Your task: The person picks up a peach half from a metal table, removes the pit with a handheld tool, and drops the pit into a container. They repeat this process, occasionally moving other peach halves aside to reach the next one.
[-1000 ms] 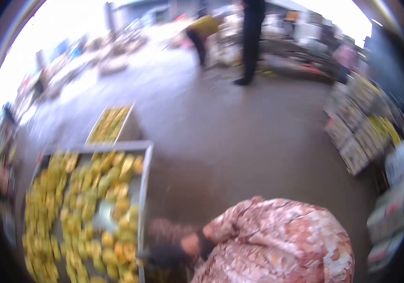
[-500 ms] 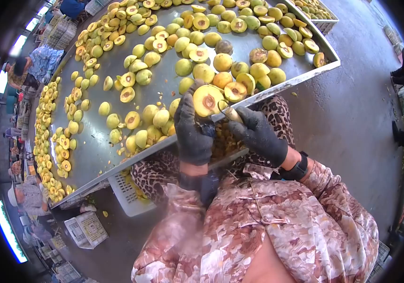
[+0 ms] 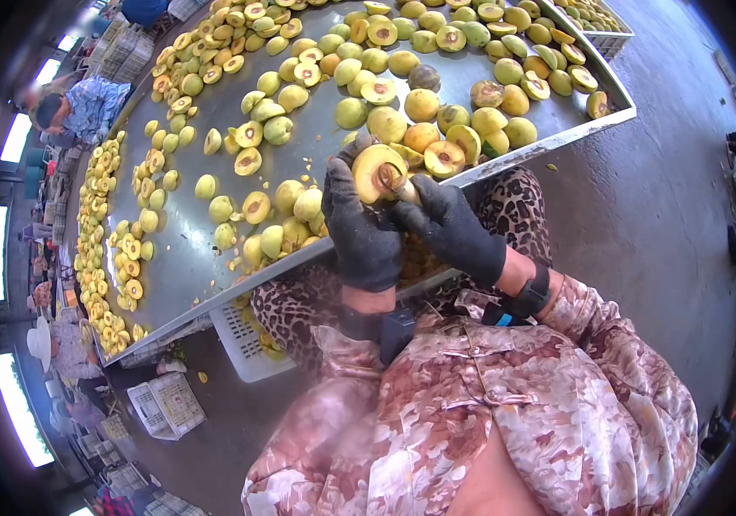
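Observation:
My left hand (image 3: 359, 219), in a dark glove, is closed around a halved yellow peach (image 3: 374, 165), cut face up with a brown centre. My right hand (image 3: 458, 225), gloved too, grips the pale handle of a pitting knife (image 3: 406, 191). The knife's curved metal end is at the brown centre of the cut face; its tip is hard to make out. Both hands are close together over the near edge of a metal table (image 3: 187, 267). Close beyond them lies another peach half (image 3: 444, 158) with its cut face showing.
Many peach halves (image 3: 291, 202) lie across the table, which has a raised pale rim (image 3: 548, 153). Below the table edge stands a white perforated crate (image 3: 252, 357). Another crate (image 3: 613, 41) of fruit is at the far right corner. A person in blue (image 3: 93, 107) is at the left.
My right hand has moved left and brought the knife's curved end from the peach's right edge onto its centre. My left hand still holds the peach. The whole view has shifted slightly.

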Available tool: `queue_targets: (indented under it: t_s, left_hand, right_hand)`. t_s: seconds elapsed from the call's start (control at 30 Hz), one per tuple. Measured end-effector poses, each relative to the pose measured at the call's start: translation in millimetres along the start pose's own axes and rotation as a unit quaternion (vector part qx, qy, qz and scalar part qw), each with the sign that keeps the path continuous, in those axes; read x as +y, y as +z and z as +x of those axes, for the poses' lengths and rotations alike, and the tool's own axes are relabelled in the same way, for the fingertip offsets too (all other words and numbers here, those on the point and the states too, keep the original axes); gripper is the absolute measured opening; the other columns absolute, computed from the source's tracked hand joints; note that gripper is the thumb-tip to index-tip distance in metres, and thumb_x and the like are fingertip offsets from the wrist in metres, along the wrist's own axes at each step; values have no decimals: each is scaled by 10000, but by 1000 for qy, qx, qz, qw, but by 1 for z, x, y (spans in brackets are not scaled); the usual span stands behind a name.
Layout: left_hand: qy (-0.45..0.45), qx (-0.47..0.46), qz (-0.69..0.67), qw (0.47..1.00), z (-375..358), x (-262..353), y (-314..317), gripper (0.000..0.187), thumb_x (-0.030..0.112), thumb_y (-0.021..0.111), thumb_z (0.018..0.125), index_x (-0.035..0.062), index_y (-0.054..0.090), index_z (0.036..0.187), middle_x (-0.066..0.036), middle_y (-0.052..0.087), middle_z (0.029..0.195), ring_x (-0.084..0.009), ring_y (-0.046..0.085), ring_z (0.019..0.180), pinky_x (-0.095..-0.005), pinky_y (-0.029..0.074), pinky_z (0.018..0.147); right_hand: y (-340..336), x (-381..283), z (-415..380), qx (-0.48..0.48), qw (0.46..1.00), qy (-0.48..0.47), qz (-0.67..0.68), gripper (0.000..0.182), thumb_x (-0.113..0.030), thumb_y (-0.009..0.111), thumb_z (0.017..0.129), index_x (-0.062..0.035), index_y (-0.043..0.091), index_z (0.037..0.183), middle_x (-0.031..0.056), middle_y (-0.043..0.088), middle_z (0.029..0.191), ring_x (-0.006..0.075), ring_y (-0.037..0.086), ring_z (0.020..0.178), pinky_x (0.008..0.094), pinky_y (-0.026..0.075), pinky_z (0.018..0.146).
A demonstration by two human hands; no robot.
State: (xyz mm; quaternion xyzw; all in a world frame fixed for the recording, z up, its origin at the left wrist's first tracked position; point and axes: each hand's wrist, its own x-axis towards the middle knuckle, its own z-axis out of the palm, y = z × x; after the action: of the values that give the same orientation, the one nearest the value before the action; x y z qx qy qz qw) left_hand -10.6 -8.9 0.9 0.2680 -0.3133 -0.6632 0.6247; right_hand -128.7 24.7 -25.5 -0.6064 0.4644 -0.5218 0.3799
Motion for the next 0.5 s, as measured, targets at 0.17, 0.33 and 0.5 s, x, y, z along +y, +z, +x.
queue_targets:
  t_s: [0.17, 0.33, 0.5]
  left_hand:
    - [0, -1, 40, 999, -1, -4, -9, 460, 403, 352, 1089, 24, 565, 1237, -133, 614, 1164, -251, 612, 1072, -393, 512, 979]
    - [-16, 44, -41, 998, -3, 6, 11, 458, 413, 360, 1086, 26, 570, 1211, -138, 626, 1136, -264, 639, 1023, -390, 543, 935]
    - [12, 29, -1, 1000, -8, 6, 0, 468, 425, 367, 1083, 26, 585, 1194, -133, 631, 1126, -261, 645, 1016, -393, 554, 918]
  right_hand:
    - [3, 5, -7, -12, 1000, -3, -17, 192, -172, 639, 935, -6, 547, 970, 234, 638, 826, 452, 627, 778, 462, 486, 645]
    - [-1, -15, -4, 3, 997, -16, -78, 195, -176, 626, 942, -9, 531, 973, 233, 628, 812, 450, 619, 766, 461, 485, 646]
    - [-1, -17, -7, -32, 997, -26, -67, 199, -185, 616, 950, -9, 522, 956, 243, 627, 826, 451, 614, 777, 462, 485, 653]
